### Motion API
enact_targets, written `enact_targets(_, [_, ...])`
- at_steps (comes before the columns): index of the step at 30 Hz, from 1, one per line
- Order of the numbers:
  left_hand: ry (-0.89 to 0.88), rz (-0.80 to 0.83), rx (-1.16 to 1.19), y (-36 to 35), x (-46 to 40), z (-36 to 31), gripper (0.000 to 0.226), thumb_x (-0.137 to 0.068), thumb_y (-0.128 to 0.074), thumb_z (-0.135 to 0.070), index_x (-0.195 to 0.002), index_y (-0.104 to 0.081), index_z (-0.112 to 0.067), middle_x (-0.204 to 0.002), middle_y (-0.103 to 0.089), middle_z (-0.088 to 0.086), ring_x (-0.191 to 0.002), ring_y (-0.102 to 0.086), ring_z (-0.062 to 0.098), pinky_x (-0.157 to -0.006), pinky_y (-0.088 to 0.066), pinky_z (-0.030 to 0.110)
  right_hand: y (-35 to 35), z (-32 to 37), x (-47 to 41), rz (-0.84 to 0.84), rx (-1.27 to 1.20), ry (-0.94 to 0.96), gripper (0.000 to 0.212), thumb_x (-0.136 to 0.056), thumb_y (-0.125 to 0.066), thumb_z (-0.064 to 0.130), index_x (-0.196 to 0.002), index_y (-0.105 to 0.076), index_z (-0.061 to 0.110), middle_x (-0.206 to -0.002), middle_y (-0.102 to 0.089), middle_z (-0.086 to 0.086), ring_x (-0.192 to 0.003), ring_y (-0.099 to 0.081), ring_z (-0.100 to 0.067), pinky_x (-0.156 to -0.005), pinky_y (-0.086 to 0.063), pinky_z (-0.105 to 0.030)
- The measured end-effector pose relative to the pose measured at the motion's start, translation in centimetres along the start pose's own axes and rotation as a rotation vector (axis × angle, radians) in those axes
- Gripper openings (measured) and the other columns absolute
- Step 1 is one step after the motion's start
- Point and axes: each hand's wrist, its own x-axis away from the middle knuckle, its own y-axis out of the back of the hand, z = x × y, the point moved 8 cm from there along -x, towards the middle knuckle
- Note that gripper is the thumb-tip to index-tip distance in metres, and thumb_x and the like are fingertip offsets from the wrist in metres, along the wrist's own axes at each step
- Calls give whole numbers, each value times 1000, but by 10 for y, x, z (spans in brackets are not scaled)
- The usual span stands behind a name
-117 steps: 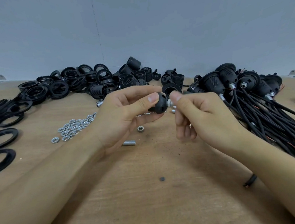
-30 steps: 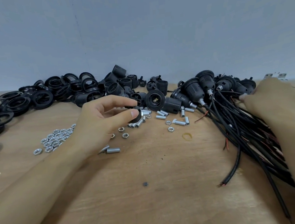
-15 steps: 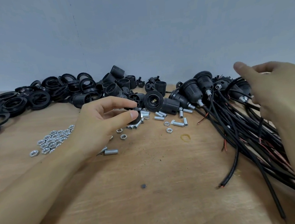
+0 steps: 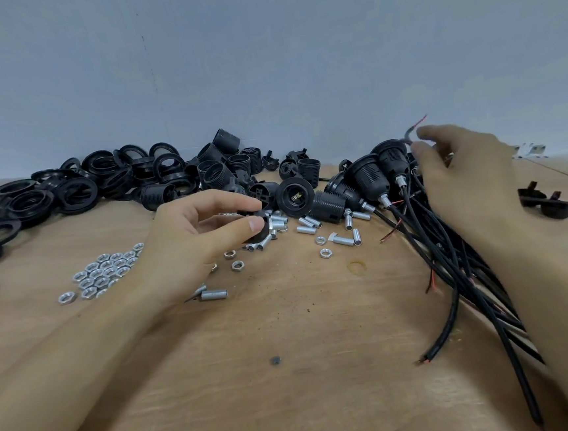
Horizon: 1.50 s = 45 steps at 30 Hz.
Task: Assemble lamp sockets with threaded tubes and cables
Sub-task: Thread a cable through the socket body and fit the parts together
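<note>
My left hand (image 4: pixel 195 237) pinches a small black socket cap (image 4: pixel 259 229) between thumb and fingers, low over the wooden table (image 4: pixel 287 352); a threaded tube (image 4: pixel 265 242) pokes out under it. My right hand (image 4: pixel 461 179) is raised over the pile of black cables (image 4: pixel 451 262) and pinches a cable end (image 4: pixel 412 132) with bare red wire tips. Assembled sockets (image 4: pixel 371 173) with cables lie just left of that hand. Loose threaded tubes (image 4: pixel 346 239) lie between my hands.
Black rings (image 4: pixel 78 192) and socket shells (image 4: pixel 217 173) are heaped along the back wall. Several hex nuts (image 4: pixel 105 272) lie left of my left hand, and a few more sit by the tubes. A black part (image 4: pixel 549 204) lies at far right. A rubber band (image 4: pixel 356 266) rests mid-table.
My right hand left the socket cap, went to the cable pile and now lifts one cable end. The left hand sank toward the table with the cap.
</note>
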Motion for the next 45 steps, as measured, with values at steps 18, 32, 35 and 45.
enact_targets(18, [291, 86, 580, -17, 0, 13, 27, -79, -74, -10, -100, -66, 5, -106, -71, 21, -108, -69, 34, -83, -59, 30, -11, 12, 9, -24, -1122, -316, 10, -105, -40, 15, -97, -45, 10, -68, -72, -10, -42, -54, -15, -40, -39, -21])
enact_targets(32, [384, 220, 647, -24, 2, 17, 35, -73, -78, -36, -103, -79, -18, -104, -74, 5, -90, -72, 16, -76, -58, 27, -66, 65, 47, 526, -1323, -118, 5, -98, -45, 10, -94, -47, 10, -90, -73, -20, -66, -68, -25, -62, -54, -28])
enact_targets(35, [381, 183, 646, -22, 1, 18, 27, -73, -79, -33, -97, -80, -19, -99, -75, 3, -84, -72, 14, -72, -57, 25, -60, 63, 44, 503, -1299, -118, 3, -96, -47, 10, -93, -47, 11, -79, -72, -16, -58, -62, -23, -57, -51, -29])
enact_targets(45, [378, -94, 887, 1, -7, 26, 10, -78, -73, -15, -79, -80, -7, -107, -75, 10, -99, -73, 19, -78, -60, 28, -70, 79, 69, 956, -1053, -110, 35, -94, -47, 30, -67, -53, 8, -34, -25, 3, -37, -13, -11, -42, -17, -22])
